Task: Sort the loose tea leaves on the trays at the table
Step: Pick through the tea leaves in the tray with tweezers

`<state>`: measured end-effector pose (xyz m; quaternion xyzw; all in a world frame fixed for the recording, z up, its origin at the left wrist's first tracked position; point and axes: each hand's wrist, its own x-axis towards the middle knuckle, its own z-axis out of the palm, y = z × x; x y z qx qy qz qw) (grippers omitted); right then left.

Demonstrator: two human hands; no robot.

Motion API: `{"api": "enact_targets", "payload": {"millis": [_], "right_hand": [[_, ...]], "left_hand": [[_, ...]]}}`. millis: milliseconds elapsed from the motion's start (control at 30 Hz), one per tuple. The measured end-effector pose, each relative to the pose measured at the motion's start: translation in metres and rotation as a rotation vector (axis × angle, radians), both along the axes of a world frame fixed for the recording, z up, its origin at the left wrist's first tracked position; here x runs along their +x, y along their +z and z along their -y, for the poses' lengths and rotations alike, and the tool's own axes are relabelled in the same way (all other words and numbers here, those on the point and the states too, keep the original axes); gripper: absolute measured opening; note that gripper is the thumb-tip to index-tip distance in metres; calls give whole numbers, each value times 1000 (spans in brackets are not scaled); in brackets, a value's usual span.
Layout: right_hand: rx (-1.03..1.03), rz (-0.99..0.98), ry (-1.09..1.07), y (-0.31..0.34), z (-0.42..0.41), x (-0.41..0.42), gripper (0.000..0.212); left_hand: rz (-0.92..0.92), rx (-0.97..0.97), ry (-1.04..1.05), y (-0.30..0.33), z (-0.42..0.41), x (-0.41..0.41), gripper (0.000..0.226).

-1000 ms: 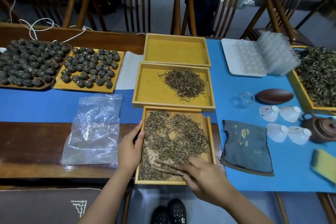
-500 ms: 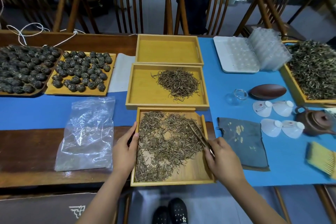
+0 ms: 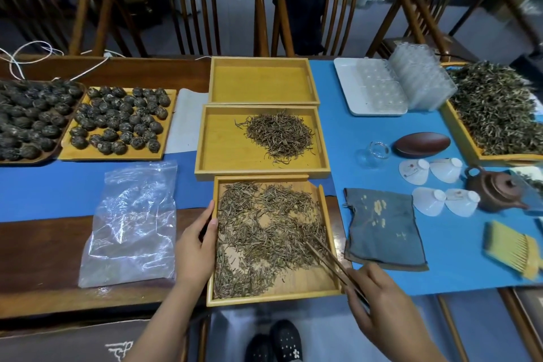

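Note:
Three yellow wooden trays stand in a row at the table's middle. The near tray (image 3: 305, 292) holds a wide scatter of loose tea leaves (image 3: 264, 232). My left hand (image 3: 195, 247) grips its left rim. My right hand (image 3: 379, 303) holds wooden tweezers (image 3: 329, 258) whose tips rest among the leaves at the tray's right side. The middle tray (image 3: 223, 150) carries a small heap of sorted leaves (image 3: 277, 135). The far tray (image 3: 258, 82) is bare.
A clear plastic bag (image 3: 132, 223) lies left of the near tray, a grey cloth (image 3: 382, 229) to its right. Tea balls (image 3: 117, 120) fill trays at the left. Cups (image 3: 432, 182), a clay teapot (image 3: 496, 191), a brush (image 3: 514, 247) and another leaf tray (image 3: 496, 109) sit right.
My right hand has drawn back toward the near right corner of the tray, and the tweezers' tips now lie lower in the leaves. The left hand stays on the rim.

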<state>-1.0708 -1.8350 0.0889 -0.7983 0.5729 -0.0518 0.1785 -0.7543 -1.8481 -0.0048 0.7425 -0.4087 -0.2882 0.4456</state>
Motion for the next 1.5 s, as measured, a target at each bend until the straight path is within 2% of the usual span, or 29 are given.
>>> {"api": "enact_targets", "payload": {"millis": [167, 333, 600, 833, 1000, 1167, 1367, 1500], "right_hand": [[37, -110, -3, -1, -18, -4, 37], [13, -7, -24, -4, -12, -7, 44], [59, 1, -36, -16, -6, 2, 14], [-16, 78, -53, -17, -3, -6, 32], [-32, 52, -49, -25, 4, 4, 33], [-51, 40, -23, -28, -15, -6, 24], [-82, 40, -7, -17, -1, 14, 27], [-16, 39, 16, -18, -21, 9, 34]], "left_hand": [[29, 9, 20, 1, -1, -1, 36], [25, -1, 14, 0, 0, 0, 36], [51, 15, 9, -2, 0, 1, 36], [44, 28, 16, -2, 1, 0, 36], [28, 38, 22, -4, 1, 0, 36], [26, 34, 8, -4, 1, 1, 37], [28, 30, 17, -3, 1, 0, 36], [11, 25, 14, -4, 1, 0, 35]]}}
